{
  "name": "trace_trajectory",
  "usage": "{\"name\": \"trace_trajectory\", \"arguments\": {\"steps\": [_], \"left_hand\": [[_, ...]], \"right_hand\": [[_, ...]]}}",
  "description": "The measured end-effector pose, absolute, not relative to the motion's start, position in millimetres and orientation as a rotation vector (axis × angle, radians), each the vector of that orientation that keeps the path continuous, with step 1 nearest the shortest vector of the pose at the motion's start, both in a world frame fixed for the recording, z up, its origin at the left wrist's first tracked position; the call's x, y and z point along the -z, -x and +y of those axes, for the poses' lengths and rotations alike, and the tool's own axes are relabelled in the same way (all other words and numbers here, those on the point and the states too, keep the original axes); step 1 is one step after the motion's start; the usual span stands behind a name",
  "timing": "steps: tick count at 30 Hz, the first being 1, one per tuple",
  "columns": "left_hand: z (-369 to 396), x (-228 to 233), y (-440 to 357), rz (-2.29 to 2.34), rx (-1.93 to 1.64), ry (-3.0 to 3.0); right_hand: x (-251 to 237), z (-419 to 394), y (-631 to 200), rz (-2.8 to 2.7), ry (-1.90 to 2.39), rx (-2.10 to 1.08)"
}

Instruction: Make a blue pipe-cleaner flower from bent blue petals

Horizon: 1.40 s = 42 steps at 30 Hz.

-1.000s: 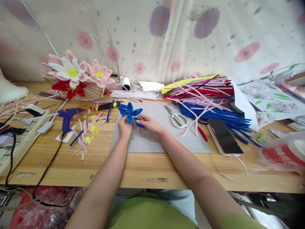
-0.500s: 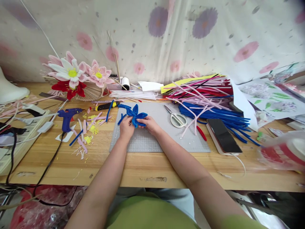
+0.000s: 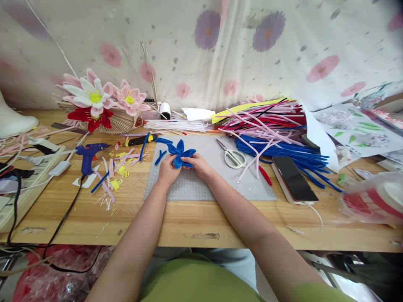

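A blue pipe-cleaner flower [image 3: 180,147] with several petals is held over the grey cutting mat [image 3: 201,191]. My left hand [image 3: 169,171] grips it from the lower left, its fingertips partly hidden behind the petals. From the right, my right hand [image 3: 200,165] pinches the flower, thumb lying on a lower petal. Short blue pipe-cleaner pieces [image 3: 160,157] lie just left of the flower. White-handled scissors [image 3: 234,158] rest on the mat to the right of my hands, beside loose pink pipe cleaners [image 3: 258,153].
A blue glue gun [image 3: 88,157] with a black cord stands at left, near yellow and pink scraps [image 3: 116,183]. At right lie a bundle of blue pipe cleaners [image 3: 283,153], a phone [image 3: 294,178] and a plastic-wrapped cup [image 3: 374,197]. Finished flowers [image 3: 94,97] stand at the back left.
The flower has turned and tilted slightly between my fingers, so its petals point differently and show more of their faces. Both hands keep hold of it.
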<state>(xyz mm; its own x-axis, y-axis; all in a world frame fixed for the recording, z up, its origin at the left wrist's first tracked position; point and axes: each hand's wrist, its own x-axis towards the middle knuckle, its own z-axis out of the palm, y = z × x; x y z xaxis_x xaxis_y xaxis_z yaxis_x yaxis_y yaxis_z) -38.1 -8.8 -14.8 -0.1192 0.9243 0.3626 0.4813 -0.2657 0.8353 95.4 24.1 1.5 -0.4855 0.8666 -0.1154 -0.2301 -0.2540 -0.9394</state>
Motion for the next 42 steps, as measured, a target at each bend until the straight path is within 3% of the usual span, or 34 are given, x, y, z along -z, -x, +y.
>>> {"name": "trace_trajectory", "arguments": {"steps": [8, 15, 24, 42], "left_hand": [[-10.2, 14.5, 43.1, 1.565, -1.345, -1.794], [-5.3, 20.9, 42.8, 1.443, -1.502, -1.601], [-1.9, 22.5, 39.4, 1.423, -1.582, -1.452], [7.0, 32.7, 43.7, 1.255, -1.655, -1.291]], "right_hand": [[-2.3, 22.6, -91.3, -1.386, 0.827, -1.791], [-0.6, 19.6, -89.7, -1.179, 1.071, -1.577], [8.9, 18.8, -83.6, -1.243, 1.074, -1.347], [0.1, 39.0, -128.5, -1.653, 0.752, -1.713]]}}
